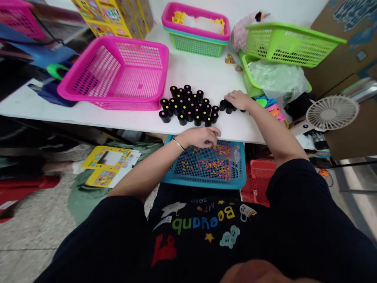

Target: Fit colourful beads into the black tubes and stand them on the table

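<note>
Several short black cylinders (191, 106), each with a pink or yellow dot on its top, stand in a cluster on the white table. My left hand (203, 136) hovers at the table's front edge, just below the cluster, with its fingers curled in; what they pinch, if anything, is too small to make out. Below it, a blue mesh basket (204, 182) at my lap holds many small pink and yellow beads (219, 169). To the right of the cluster, my right hand (238, 100) is closed over a few more black cylinders (229, 108), partly hiding them.
A large pink basket (138, 80) stands on the table (203, 70) at left. Stacked baskets (196, 44) are at the back; green baskets (294, 43) and a handheld fan (332, 113) sit at right. A red crate (262, 177) is below.
</note>
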`<state>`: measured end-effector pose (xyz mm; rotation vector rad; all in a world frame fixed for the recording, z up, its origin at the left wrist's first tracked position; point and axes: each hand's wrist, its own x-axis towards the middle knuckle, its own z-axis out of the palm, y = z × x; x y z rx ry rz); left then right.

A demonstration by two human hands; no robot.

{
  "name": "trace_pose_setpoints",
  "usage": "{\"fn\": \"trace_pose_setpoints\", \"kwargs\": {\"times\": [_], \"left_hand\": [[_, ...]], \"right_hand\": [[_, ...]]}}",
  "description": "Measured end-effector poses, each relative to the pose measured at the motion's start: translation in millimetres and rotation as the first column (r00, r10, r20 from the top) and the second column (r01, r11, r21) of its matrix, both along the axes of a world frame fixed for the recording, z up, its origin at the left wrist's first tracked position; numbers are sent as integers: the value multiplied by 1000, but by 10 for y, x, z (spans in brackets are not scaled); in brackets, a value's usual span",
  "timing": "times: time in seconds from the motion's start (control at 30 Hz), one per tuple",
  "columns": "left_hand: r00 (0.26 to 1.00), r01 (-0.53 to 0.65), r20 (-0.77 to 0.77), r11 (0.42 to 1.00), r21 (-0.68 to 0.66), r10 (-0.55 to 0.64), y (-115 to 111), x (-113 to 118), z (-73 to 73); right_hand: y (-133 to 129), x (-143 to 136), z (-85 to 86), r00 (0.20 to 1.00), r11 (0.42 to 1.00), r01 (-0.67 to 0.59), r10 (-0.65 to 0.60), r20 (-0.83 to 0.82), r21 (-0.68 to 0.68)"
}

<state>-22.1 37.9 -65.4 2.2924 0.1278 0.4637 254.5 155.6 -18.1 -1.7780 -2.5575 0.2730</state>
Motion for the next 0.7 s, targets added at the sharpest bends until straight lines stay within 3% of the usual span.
{"fn": "trace_pose_setpoints", "kwargs": {"times": [0.13,0.23,0.33,0.43,0.53,0.7], "left_hand": [[999,-42,16,995,96,40,-45,8,16],[991,-119,76,984,133,110,-109,33,19],[982,-163,118,979,124,149,-142,52,22],[985,-146,116,981,127,131,-126,40,38],[985,-151,104,982,118,139,-112,2,50],[981,-172,106,978,114,160,-134,-29,32]], "right_hand": [[-439,-67,133,1000,1000,4,-4,31,-19],[-627,-69,205,999,999,-2,4,43,-39],[-689,-94,274,1000,1000,21,-21,21,-13],[-673,-217,349,997,997,-67,69,-44,40],[-656,-374,385,990,990,-136,135,-37,-34],[-804,-382,335,999,999,-30,29,-39,-33]]}}
